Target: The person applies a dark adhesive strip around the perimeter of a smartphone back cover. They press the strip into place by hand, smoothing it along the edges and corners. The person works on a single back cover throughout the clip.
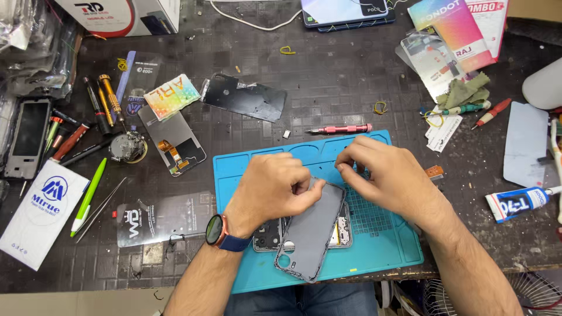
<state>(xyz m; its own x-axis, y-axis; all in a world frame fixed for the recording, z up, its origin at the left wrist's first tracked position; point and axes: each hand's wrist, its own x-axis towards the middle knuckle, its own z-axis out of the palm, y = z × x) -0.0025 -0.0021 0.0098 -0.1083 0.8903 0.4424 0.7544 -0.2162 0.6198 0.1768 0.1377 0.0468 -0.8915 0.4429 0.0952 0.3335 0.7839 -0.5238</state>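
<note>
Your left hand (272, 187) pinches the grey back cover's (310, 231) top edge, tilted over the opened phone (342, 231) on the blue mat (386, 240). Right hand (383, 175): fingertips curled shut at its upper corner; contents unclear. White rectangular packet (41, 213) far left; pink-orange box (459, 29) top right.

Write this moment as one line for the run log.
left hand: on grey back cover | right hand: at cover's top edge | cover: tilted over opened phone | base: blue mat
</note>
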